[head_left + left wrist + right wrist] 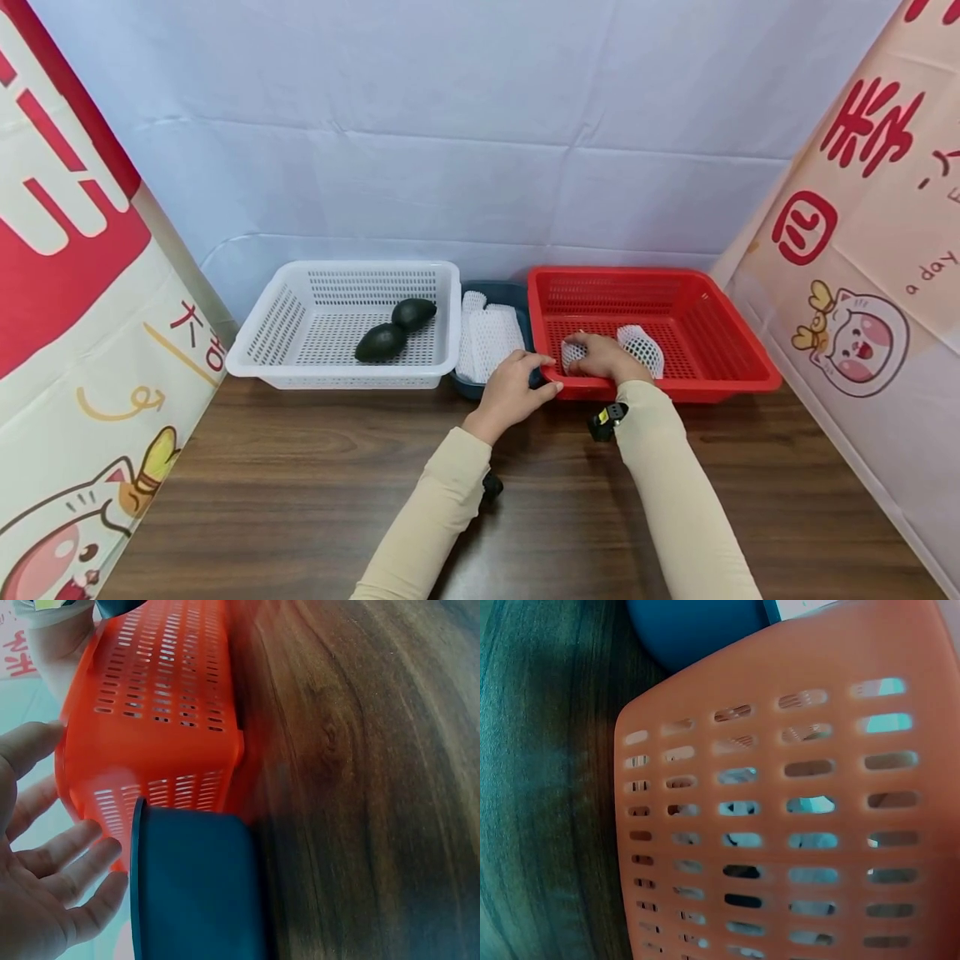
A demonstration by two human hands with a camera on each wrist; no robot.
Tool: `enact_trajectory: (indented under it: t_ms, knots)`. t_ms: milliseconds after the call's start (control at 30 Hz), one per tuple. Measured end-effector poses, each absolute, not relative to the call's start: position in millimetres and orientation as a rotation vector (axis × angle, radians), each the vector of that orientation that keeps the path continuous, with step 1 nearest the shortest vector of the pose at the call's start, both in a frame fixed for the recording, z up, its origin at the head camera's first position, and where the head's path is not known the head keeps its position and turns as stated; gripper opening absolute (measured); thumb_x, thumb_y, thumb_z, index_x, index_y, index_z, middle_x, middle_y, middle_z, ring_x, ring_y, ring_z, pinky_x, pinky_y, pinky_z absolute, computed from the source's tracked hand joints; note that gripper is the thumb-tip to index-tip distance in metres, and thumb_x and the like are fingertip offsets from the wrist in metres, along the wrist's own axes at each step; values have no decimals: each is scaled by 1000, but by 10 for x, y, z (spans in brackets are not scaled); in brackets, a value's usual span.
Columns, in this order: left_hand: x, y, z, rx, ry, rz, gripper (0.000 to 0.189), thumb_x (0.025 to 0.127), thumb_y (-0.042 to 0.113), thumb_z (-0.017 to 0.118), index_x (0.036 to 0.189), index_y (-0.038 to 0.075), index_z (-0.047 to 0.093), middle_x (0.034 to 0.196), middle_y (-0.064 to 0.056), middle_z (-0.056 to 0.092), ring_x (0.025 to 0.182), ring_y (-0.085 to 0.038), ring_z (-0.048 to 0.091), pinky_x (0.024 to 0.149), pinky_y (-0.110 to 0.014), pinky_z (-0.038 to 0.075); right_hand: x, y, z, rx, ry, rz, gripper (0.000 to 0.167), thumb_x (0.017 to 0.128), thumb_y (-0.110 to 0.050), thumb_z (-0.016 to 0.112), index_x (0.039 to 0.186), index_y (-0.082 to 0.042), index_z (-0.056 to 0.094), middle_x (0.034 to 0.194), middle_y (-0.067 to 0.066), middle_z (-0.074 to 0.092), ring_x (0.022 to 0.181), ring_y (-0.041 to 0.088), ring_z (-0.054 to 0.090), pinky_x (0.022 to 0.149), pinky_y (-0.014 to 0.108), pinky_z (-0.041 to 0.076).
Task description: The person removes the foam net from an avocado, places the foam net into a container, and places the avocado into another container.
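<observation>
In the head view my right hand [606,358] reaches into the red basket [738,379], its fingers curled over an avocado in a white foam net [573,354]. A second netted avocado [642,350], dark through the mesh, lies just right of that hand. My left hand [513,387] is at the basket's near left corner. Its fingers [56,851] are spread in the left wrist view, with one fingertip right at the red rim. In the right wrist view the slotted basket wall hides the right hand.
To the left stands a white basket [345,382] with two bare avocados [381,342]. Between the baskets sits a dark blue bin [510,292] holding white foam nets [491,337]. All rest on a wooden table [315,475], with a pale cloth [450,192] behind.
</observation>
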State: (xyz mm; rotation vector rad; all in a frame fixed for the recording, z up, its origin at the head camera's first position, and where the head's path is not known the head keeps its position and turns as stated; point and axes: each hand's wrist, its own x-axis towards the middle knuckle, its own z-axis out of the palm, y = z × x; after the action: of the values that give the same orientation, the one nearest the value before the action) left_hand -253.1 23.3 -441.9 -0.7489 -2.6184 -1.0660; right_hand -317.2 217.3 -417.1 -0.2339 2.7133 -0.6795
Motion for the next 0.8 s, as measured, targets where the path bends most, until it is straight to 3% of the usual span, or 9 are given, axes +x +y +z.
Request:
enact_trajectory:
  t_ms: [267,800]
  knots:
    - [-2538,250,-4428,-723,-2617,-1048,36,83,32,70,114,14,66,106,-2,58,97,-15,55,82,-27,46,-3185,2170,-4184,-248,2725,-682,55,84,-17,65,135,-6,47,130,25,47,108,38,46,91,58,36]
    - [-2530,265,-4431,-701,-2642,-1062,37,83,32,70,115,14,65,107,-2,58,98,-15,54,82,-29,46,-3169,2165,-4190,-227,2731,-697,56,84,-20,63,135,-6,46,129,25,47,107,38,47,90,58,37]
